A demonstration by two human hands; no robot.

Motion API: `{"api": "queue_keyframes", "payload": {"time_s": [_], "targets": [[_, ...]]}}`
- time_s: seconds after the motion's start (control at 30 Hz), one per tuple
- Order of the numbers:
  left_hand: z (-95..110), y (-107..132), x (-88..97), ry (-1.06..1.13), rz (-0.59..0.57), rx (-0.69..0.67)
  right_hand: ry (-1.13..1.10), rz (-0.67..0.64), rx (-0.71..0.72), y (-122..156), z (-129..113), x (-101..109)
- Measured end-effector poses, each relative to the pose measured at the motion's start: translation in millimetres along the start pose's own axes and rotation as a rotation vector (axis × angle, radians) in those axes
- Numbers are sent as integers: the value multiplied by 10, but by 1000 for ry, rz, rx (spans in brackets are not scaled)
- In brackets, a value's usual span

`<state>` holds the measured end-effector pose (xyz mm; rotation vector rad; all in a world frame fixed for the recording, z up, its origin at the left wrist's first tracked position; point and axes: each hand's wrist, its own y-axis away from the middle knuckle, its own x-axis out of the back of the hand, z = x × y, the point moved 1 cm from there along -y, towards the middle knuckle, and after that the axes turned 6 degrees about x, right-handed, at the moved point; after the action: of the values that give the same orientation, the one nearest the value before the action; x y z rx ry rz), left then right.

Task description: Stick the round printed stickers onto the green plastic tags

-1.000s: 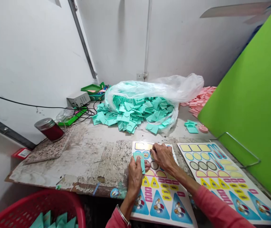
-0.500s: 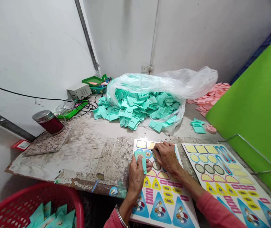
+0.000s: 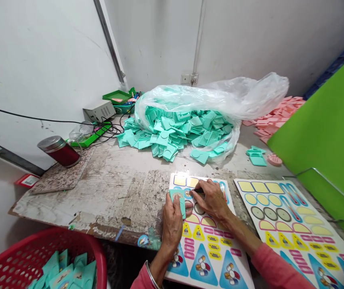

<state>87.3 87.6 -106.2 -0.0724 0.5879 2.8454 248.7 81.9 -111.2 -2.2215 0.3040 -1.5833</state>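
Observation:
My left hand (image 3: 172, 228) grips a small teal foam piece (image 3: 179, 200) upright at the edge of a printed sticker sheet (image 3: 203, 269), with a bangle on the wrist. My right hand (image 3: 211, 200) rests on the same sheet just beside it, pinching a small dark tool (image 3: 198, 191) between its fingers. The tool's tip is hidden by the fingers. A second sheet (image 3: 292, 228) with yellow ovals and blue triangles lies to the right. A heap of teal foam pieces (image 3: 178, 132) spills from a clear plastic bag (image 3: 241, 96) behind my hands.
A red plastic basket (image 3: 90, 251) holding teal pieces sits at lower left. Pink foam pieces (image 3: 276, 114) lie at the back right beside a green board (image 3: 319, 140). A red tin (image 3: 59, 151), a grey electrical box (image 3: 99, 111) and cables stand on the worn tabletop (image 3: 99, 192).
The whole scene has shifted slightly up and to the right in view as my head moved. Both hands stay on the sheet, and the dark tool shows more clearly in my right hand.

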Motion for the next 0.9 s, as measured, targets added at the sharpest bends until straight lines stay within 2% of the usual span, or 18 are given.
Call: {"api": "queue_keyframes", "payload": {"time_s": [0.2,0.27,0.33,0.43,0.57,0.63,0.73,0.9], "targets": [[54,27,-11,100,-5,61,-88,136,77,24,-29,18],[82,31,-8,145,15,76,-214,185,-42,17,-13,88],[112,46,6,194,43,85,-373,193,-239,6,-18,214],[169,128,40,282,16,97,-572,80,-447,23,-135,460],[279,347,78,426,-56,214,-696,-62,-563,162,-436,670],[336,461,85,479,-39,264,-724,-86,-589,249,-587,689],[383,583,73,554,-59,257,-783,-125,-603,342,-772,682],[341,647,34,609,-110,247,-900,-108,-668,402,-924,695]]}}
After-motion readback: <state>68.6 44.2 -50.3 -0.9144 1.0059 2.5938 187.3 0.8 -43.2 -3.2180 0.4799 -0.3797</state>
